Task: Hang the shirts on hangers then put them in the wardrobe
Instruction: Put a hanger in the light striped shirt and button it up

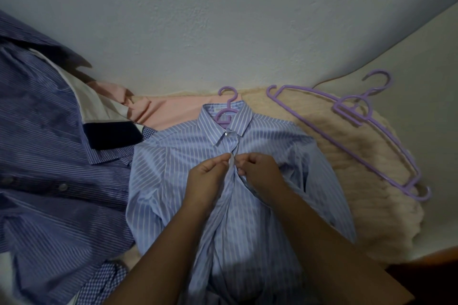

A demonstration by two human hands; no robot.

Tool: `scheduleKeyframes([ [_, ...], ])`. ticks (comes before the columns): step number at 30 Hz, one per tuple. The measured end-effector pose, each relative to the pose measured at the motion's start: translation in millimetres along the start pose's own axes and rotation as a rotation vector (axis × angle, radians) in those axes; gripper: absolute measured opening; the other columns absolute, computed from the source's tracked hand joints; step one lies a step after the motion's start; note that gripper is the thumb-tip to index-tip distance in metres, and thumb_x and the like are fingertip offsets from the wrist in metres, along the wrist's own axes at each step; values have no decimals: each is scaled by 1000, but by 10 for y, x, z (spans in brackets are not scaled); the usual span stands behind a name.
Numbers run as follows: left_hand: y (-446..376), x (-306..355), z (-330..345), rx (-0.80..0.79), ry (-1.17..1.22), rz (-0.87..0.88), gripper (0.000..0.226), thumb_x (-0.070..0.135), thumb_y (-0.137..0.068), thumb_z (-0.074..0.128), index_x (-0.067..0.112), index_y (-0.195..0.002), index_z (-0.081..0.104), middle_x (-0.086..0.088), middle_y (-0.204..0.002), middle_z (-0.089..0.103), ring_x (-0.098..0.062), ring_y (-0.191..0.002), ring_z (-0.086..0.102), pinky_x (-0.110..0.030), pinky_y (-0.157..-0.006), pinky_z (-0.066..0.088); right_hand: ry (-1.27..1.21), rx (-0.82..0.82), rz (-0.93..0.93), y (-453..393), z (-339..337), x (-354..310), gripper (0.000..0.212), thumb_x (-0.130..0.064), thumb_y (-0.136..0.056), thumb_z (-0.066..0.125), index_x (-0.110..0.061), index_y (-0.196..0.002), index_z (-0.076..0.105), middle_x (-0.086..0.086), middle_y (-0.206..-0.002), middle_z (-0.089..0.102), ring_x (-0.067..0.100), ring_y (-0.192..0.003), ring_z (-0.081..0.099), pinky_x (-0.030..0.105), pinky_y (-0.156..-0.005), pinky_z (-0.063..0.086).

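Light blue striped shirt [188,181] laid flat, front up, on cream fuzzy blanket [359,163], purple hanger [226,111] already inside, hook poking out of collar toward wall. Left hand [207,178] and right hand [260,171] both pinching the placket just below the fastened top button [226,133], fingers curled tight on fabric edges; likely closing second button so shirt stays put on hanger. Spare purple hangers [352,129] lying on blanket to the right, within reach for next garments. Darker striped shirts [49,143] piled at left, unhung. Wardrobe not in view.
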State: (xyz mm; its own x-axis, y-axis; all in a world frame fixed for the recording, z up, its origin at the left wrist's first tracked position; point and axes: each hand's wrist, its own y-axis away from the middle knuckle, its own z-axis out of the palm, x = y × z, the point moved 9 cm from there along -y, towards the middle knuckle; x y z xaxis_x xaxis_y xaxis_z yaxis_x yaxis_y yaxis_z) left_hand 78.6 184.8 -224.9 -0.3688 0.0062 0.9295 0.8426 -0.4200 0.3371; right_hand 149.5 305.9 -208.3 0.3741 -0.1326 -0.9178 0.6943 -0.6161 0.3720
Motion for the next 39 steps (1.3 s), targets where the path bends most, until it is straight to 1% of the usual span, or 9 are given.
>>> scheduleKeyframes([
  [2,-11,-15,19,-11,3,-1,16,3,-89,62,9,-101,72,-1,-87,74,-15,-85,68,-30,-84,53,24,15,-7,19,-21,3,36,-3,-92,50,-17,-61,61,4,-52,55,9,-40,43,16,-41,35],
  [7,-54,-49,53,-30,25,-1,29,-9,-82,66,-3,-110,66,-6,-90,71,-15,-84,68,-21,-81,55,30,63,-82,34,-68,-27,23,-6,-90,53,10,-82,67,11,-58,58,3,-38,45,19,-45,38],
  [11,-73,-30,51,-34,75,17,39,-16,-81,62,10,-110,57,-15,-93,68,-20,-82,67,-22,-74,56,48,55,-137,24,-50,-102,18,-5,-90,54,-9,-79,68,-2,-53,59,-2,-42,54,11,-47,43],
  [17,-52,-7,92,-52,49,64,42,-14,-81,64,17,-107,52,0,-74,73,-10,-70,70,-19,-64,54,125,58,-139,-41,-2,-52,9,-11,-85,65,-7,-79,71,-3,-56,60,3,-50,54,22,-57,46],
  [22,-78,-45,52,-53,65,30,29,-2,-89,61,12,-114,55,-9,-91,74,-19,-84,69,-30,-77,53,210,116,-160,-101,-17,-29,14,-9,-88,60,-2,-90,73,3,-63,64,1,-47,57,19,-54,47],
  [26,-88,-27,53,-69,32,42,24,-2,-90,61,16,-106,59,-9,-98,72,-16,-88,70,-23,-74,57,120,97,-176,-87,-17,-25,9,-6,-87,63,-14,-84,63,0,-66,62,3,-50,59,25,-55,50],
  [31,-130,-38,52,-83,-44,26,22,-6,-86,64,12,-98,66,-12,-100,72,-20,-91,69,-27,-81,57,160,24,-229,-58,22,-110,26,-3,-91,54,-20,-107,64,-7,-69,61,12,-55,57,35,-63,54],
  [36,-130,-14,18,-84,42,-35,19,-9,-82,66,8,-90,69,-7,-79,74,-16,-74,71,-20,-64,54,222,-32,-338,12,52,-218,38,0,-94,46,-23,-120,62,-3,-70,64,14,-54,55,32,-61,51],
  [39,-159,-30,40,-87,130,-101,19,-9,-83,63,6,-93,68,-8,-81,74,-17,-73,71,-21,-63,55,173,-89,-332,10,93,-225,40,8,-93,42,-15,-122,58,3,-81,65,-5,-55,58,14,-60,47],
])
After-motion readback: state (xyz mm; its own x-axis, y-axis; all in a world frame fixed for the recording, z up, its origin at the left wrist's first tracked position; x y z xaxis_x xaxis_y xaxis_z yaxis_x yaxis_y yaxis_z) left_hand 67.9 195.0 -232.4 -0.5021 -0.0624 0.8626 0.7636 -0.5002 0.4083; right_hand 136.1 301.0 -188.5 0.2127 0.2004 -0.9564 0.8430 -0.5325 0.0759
